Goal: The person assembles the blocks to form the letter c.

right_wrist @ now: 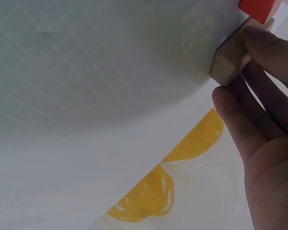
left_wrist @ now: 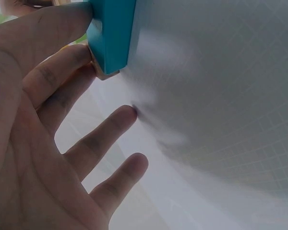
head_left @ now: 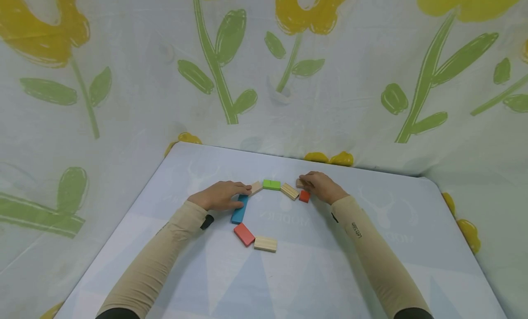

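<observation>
My left hand [head_left: 218,195] is at the left of a curved row of blocks. Its thumb touches the blue block [head_left: 239,210], while two outstretched fingers reach the end of a pale wooden block [head_left: 255,188]; the other fingers spread free in the left wrist view. At the right end of the curve, my right hand [head_left: 323,186] pinches a plain wooden block [right_wrist: 229,60] between thumb and fingers, low over the table. A small red block [head_left: 304,196] lies just beside it. Between the hands lie a green block [head_left: 272,185] and a striped wooden block [head_left: 290,191].
Nearer to me, a larger red block [head_left: 244,234] meets the lower end of the blue one, and a light wooden block [head_left: 265,244] follows it. The white table [head_left: 313,282] ends at the back against a flower-printed curtain [head_left: 338,90].
</observation>
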The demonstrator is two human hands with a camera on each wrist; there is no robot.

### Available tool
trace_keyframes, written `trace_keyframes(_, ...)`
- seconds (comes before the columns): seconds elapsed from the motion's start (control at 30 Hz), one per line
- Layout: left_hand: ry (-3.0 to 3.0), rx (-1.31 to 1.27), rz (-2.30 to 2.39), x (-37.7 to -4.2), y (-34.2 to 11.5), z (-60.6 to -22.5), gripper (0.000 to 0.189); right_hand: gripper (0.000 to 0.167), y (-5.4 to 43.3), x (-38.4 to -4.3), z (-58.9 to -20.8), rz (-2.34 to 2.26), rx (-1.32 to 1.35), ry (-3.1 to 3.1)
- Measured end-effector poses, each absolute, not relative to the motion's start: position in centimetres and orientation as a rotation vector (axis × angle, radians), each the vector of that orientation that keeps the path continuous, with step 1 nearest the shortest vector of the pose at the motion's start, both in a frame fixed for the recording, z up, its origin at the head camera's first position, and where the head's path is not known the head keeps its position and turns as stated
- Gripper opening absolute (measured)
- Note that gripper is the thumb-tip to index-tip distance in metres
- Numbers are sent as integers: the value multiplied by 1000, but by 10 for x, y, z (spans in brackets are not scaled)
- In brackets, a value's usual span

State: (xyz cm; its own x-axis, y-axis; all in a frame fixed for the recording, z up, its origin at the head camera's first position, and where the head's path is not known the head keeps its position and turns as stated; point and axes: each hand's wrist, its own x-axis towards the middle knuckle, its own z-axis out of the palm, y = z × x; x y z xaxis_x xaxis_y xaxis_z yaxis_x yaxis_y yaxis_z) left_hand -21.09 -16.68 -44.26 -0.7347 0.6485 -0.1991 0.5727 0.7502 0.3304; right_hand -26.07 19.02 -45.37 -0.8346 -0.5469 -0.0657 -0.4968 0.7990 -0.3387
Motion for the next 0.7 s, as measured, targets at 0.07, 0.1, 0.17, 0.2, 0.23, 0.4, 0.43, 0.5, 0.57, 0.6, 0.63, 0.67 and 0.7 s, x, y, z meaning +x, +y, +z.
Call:
trace_keyframes(0.07, 2647, 951, 362, -211, -167, -443, 50, 39, 191, -260, -454, -460, -792, 2837)
trace_keyframes(0.1, 2647, 954, 363, -211, -167, -443, 50, 39, 192, -260, -454, -464, -780, 2843)
trace_keyframes(0.17, 2647, 957, 360, -211, -167, -444, 50, 39, 194, -261, -455, -464, -762, 2856)
trace_keyframes(0.2, 2646, 956, 359, -211, -168, -444, 50, 39, 195, -261, -455, -467, -755, 2862)
trace_keyframes(0.23, 2646, 956, 356, -211, -167, -444, 50, 38, 197, -261, -455, -467, -762, 2870)
trace_keyframes(0.4, 2645, 961, 355, -213, -167, -444, 51, 36, 210, -260, -455, -497, -765, 2897)
trace_keyframes(0.43, 2644, 965, 355, -213, -168, -444, 50, 36, 213, -259, -455, -503, -768, 2903)
trace_keyframes(0.5, 2642, 968, 358, -213, -168, -444, 50, 36, 218, -258, -455, -512, -758, 2917)
trace_keyframes(0.57, 2642, 977, 359, -212, -168, -443, 50, 38, 224, -255, -455, -532, -746, 2933)
trace_keyframes(0.6, 2641, 983, 363, -212, -168, -443, 49, 38, 226, -254, -455, -537, -738, 2943)
trace_keyframes(0.63, 2640, 990, 366, -212, -168, -442, 49, 39, 229, -252, -455, -544, -729, 2955)
trace_keyframes(0.67, 2639, 994, 369, -211, -168, -442, 49, 39, 231, -250, -455, -553, -718, 2966)
trace_keyframes(0.7, 2640, 998, 369, -211, -168, -442, 49, 40, 233, -248, -456, -565, -714, 2978)
